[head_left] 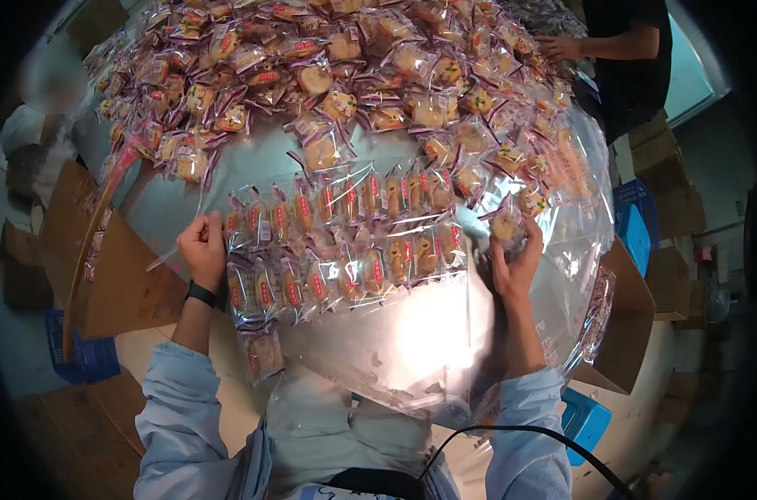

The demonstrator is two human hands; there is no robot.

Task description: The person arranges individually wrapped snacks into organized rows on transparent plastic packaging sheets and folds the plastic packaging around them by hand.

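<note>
Presently, right fingers [532, 237] around a wrapped cookie [505, 227], left fingers [216, 230] curled beside packaged cakes [279, 215], hold unclear.

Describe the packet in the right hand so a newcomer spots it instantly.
Below the big packet pile in the picture lie two neat rows. Just past their right end is the right hand. The packet is between its thumb and fingers; neighbouring packets lie loose.
</note>
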